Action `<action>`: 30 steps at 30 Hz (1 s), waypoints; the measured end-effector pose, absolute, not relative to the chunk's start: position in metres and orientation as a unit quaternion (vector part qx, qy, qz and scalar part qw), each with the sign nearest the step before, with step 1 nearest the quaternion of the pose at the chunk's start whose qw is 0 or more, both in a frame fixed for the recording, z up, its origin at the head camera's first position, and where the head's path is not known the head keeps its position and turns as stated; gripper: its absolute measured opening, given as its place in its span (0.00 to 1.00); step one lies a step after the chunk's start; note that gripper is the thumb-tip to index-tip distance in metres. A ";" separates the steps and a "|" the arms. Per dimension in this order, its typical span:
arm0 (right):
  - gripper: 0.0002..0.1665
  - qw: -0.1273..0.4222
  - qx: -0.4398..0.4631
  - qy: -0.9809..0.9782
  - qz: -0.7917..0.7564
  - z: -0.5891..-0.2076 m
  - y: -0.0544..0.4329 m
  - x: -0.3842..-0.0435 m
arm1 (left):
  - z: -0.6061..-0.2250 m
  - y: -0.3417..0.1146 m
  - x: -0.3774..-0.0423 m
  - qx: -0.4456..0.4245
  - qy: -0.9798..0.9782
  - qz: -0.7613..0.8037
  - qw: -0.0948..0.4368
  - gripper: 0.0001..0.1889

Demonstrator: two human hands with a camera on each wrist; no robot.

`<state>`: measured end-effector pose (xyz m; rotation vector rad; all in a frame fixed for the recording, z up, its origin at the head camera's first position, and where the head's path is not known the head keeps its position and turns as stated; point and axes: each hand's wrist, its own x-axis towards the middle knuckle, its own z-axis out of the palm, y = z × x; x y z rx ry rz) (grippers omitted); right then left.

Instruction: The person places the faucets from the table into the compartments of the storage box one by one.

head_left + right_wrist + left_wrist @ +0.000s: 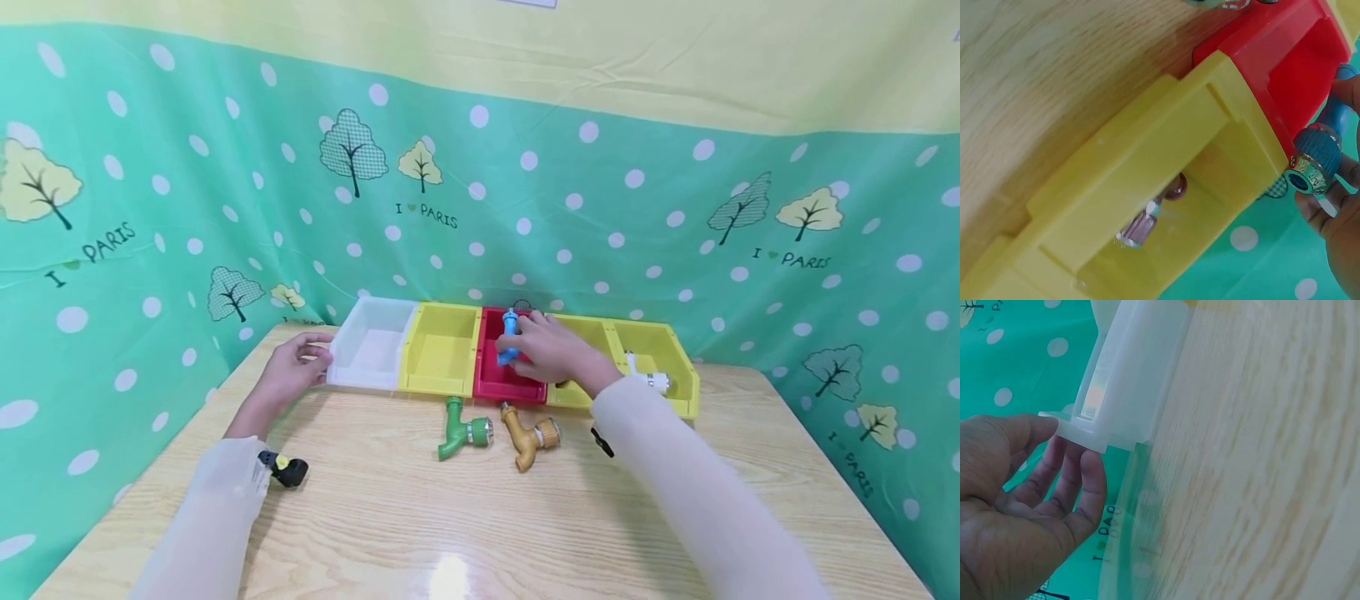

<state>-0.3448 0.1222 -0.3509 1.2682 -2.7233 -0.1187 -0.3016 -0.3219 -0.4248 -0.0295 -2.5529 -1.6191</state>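
My right hand [551, 346] grips a blue tap [510, 323] over the red bin [512, 388]. In the right wrist view, the ribbed knob of the blue tap [1318, 153] points out past the fingers, close to the red bin's edge. At the left end of the row, my left hand [294, 367] holds the rim of the white bin [365, 373]. The left wrist view has the thumb on top of the white bin's lip [1079, 432] and the fingertips below it. A green tap [457, 431] and an orange-brown tap [527, 433] lie in front of the bins.
Between the white and red bins stands a yellow bin [439, 357]. Right of the red one are two more yellow bins, one with a white tap [651, 382] and one with a brownish tap [1141, 226]. A patterned green curtain [525, 208] backs the wooden table [375, 517].
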 end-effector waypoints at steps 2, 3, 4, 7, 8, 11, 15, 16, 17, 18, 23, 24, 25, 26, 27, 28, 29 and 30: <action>0.18 0.065 0.419 -0.905 -0.041 -0.353 0.119 -0.348 | -0.424 -0.322 -0.301 -0.009 -0.842 -0.536 0.059 0.24; 0.18 0.064 0.418 -0.905 -0.042 -0.355 0.118 -0.349 | -0.424 -0.322 -0.301 -0.009 -0.842 -0.537 0.059 0.24; 0.18 0.063 0.417 -0.906 -0.042 -0.356 0.117 -0.351 | -0.424 -0.322 -0.301 -0.009 -0.841 -0.537 0.058 0.24; 0.18 0.054 0.410 -0.910 -0.043 -0.358 0.113 -0.355 | -0.423 -0.322 -0.301 -0.008 -0.840 -0.540 0.058 0.24; 0.18 0.051 0.406 -0.911 -0.044 -0.359 0.111 -0.356 | -0.423 -0.322 -0.301 -0.008 -0.840 -0.540 0.058 0.24; 0.20 0.041 0.396 -0.916 -0.043 -0.361 0.109 -0.359 | -0.424 -0.321 -0.301 -0.012 -0.838 -0.543 0.060 0.24; 0.22 0.029 0.384 -0.922 -0.048 -0.365 0.106 -0.361 | -0.425 -0.321 -0.301 -0.019 -0.836 -0.545 0.065 0.23; 0.22 0.025 0.380 -0.923 -0.053 -0.366 0.105 -0.362 | -0.426 -0.321 -0.301 -0.020 -0.836 -0.545 0.066 0.23; 0.22 0.022 0.377 -0.924 -0.057 -0.367 0.104 -0.363 | -0.426 -0.322 -0.301 -0.022 -0.836 -0.544 0.066 0.23; 0.22 0.019 0.375 -0.925 -0.060 -0.368 0.103 -0.363 | -0.426 -0.322 -0.301 -0.022 -0.836 -0.544 0.067 0.23; 0.21 -0.001 0.363 -0.929 -0.068 -0.373 0.098 -0.367 | -0.427 -0.324 -0.302 -0.024 -0.835 -0.546 0.066 0.23; 0.21 -0.005 0.361 -0.930 -0.067 -0.374 0.097 -0.368 | -0.427 -0.324 -0.302 -0.024 -0.835 -0.546 0.066 0.23; 0.22 -0.011 0.356 -0.932 -0.068 -0.375 0.096 -0.368 | -0.427 -0.324 -0.302 -0.022 -0.835 -0.546 0.066 0.22; 0.22 -0.014 0.353 -0.933 -0.066 -0.375 0.095 -0.369 | -0.427 -0.324 -0.302 -0.020 -0.835 -0.546 0.065 0.22; 0.22 -0.018 0.349 -0.935 -0.066 -0.376 0.095 -0.369 | -0.427 -0.324 -0.301 -0.020 -0.835 -0.545 0.065 0.22; 0.22 -0.019 0.347 -0.935 -0.065 -0.377 0.094 -0.370 | -0.426 -0.324 -0.302 -0.019 -0.836 -0.545 0.065 0.23; 0.23 -0.019 0.346 -0.936 -0.064 -0.377 0.094 -0.370 | -0.426 -0.323 -0.302 -0.017 -0.836 -0.544 0.064 0.23; 0.23 -0.021 0.344 -0.937 -0.063 -0.378 0.093 -0.370 | -0.426 -0.323 -0.302 -0.016 -0.836 -0.544 0.064 0.23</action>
